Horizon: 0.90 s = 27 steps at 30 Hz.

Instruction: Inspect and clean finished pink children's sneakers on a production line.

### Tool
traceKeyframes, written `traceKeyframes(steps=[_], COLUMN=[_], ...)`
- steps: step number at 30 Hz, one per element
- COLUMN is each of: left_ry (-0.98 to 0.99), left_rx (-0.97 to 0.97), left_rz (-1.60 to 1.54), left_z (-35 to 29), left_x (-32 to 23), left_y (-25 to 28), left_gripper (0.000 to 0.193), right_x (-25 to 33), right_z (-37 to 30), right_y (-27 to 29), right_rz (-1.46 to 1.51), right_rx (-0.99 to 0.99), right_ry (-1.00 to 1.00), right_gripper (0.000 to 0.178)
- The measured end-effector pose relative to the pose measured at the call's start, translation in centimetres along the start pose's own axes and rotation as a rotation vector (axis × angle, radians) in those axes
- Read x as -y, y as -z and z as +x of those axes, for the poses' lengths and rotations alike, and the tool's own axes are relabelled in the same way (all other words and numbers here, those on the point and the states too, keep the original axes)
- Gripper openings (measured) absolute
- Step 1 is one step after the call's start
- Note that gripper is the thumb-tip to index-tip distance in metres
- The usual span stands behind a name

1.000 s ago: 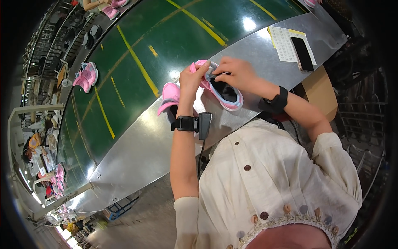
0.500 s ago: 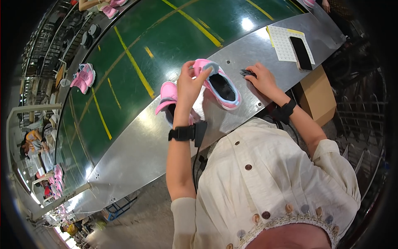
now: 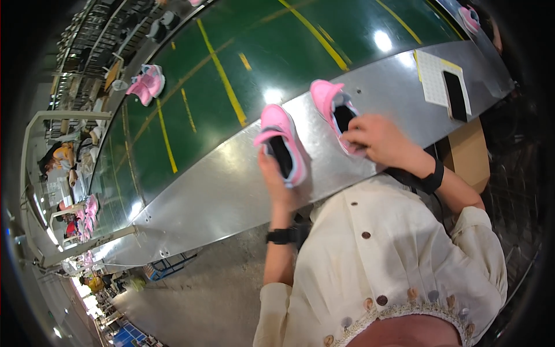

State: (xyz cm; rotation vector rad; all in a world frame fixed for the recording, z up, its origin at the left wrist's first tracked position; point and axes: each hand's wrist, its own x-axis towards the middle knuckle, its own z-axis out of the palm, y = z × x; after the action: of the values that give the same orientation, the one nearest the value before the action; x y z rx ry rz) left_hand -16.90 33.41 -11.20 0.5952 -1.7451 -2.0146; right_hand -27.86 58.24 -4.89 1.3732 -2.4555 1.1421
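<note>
Two pink shoes with pale blue lining and dark insoles are at the metal table's edge in front of me. My left hand [image 3: 276, 176] holds the left shoe [image 3: 281, 144] around its rear side, thumb along the outside, other fingers mostly hidden. At the back of the right shoe [image 3: 330, 104], my right hand [image 3: 381, 139] is closed, with curled fingers at the collar. Motion blurs this hand, and the small black snips seen in it earlier do not show. Both shoes have their toes pointing away from me and their tongues folded forward.
Beyond the metal ledge [image 3: 202, 196] runs a green belt [image 3: 191, 63] with yellow lines, bearing another pink pair [image 3: 146, 84]. A phone [image 3: 455, 95] lies on a printed sheet [image 3: 433, 75] at right, above a cardboard box [image 3: 471, 153]. Racks and people are farther off.
My left hand has left the right shoe's tongue and taken hold of the left shoe. My right hand has moved from the bare ledge onto the right shoe's heel. The view has shifted.
</note>
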Motion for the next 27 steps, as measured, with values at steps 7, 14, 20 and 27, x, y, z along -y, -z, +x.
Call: traceKeyframes(steps=[7, 14, 20, 27], left_ry=[0.166, -0.477, -0.478, -0.434], left_rx=[0.344, -0.013, -0.12, -0.189], left_rz=[-0.205, 0.885, 1.42, 1.319], left_z=[0.2, 11.7, 14.4, 13.9], left_x=[1.3, 0.4, 4.8, 4.8], left_y=[-9.0, -1.3, 4.6, 3.6], left_gripper=[0.056, 0.04, 0.032, 0.035], right_x=[-1.6, -4.7, -7.5, -16.3], right_z=[0.2, 2.5, 10.2, 21.9], right_y=[-0.7, -0.3, 5.8, 2.3], right_rz=[-0.202, 0.178, 0.906, 1.586], right_rx=[0.51, 0.294, 0.005, -0.219], right_ry=[-0.068, -0.285, -0.938, -1.235], right_gripper=[0.04, 0.028, 0.02, 0.011])
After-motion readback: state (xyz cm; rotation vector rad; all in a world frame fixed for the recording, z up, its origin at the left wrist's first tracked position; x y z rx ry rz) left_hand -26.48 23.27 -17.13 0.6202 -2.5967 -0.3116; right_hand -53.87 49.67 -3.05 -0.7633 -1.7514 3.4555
